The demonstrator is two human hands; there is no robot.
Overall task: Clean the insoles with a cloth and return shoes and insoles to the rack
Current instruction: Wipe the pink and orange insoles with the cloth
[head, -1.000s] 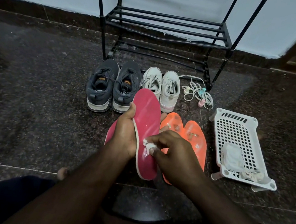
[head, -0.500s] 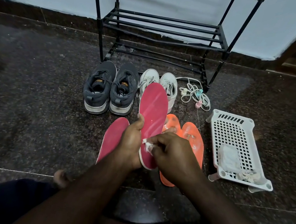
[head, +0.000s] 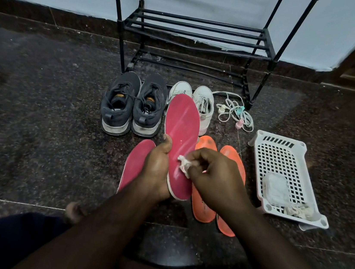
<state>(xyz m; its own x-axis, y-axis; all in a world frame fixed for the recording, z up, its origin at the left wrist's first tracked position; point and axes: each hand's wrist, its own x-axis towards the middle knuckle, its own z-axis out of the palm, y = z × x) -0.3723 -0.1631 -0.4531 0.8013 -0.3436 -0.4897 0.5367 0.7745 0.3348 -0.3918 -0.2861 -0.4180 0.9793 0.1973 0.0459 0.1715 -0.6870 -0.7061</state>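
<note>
The red insole (head: 180,139) is held off the floor (head: 39,116) with its long axis running away from the person, toe end up toward the shoe rack (head: 196,35) and heel end low, nearest the body. It is gripped along its left edge, in the lower half, by the left hand (head: 156,167), whose thumb is laid across the red face and whose fingers are curled out of sight behind it. A small white cloth (head: 185,164) is pinched in the fingers (head: 195,159) of the right hand (head: 215,180) and pressed on the red face, just right of the left thumb. Most of the unwiped length therefore lies forward of the cloth, toward the toe, so the coming stroke is judged to run along that axis, away from the body; the right hand is the nearer one for it.

The second red insole (head: 134,164) lies flat on the floor just left of the held one, partly hidden by the left wrist. Two orange insoles (head: 232,159) lie side by side on the floor under and to the right of the right hand. Beyond them, a dark pair of shoes (head: 133,106) and a white pair of shoes (head: 203,106) stand at the foot of the rack, whose shelves carry nothing that can be seen. A white basket (head: 282,152) rests on the floor to the right, with loose laces (head: 235,112) between it and the rack.
</note>
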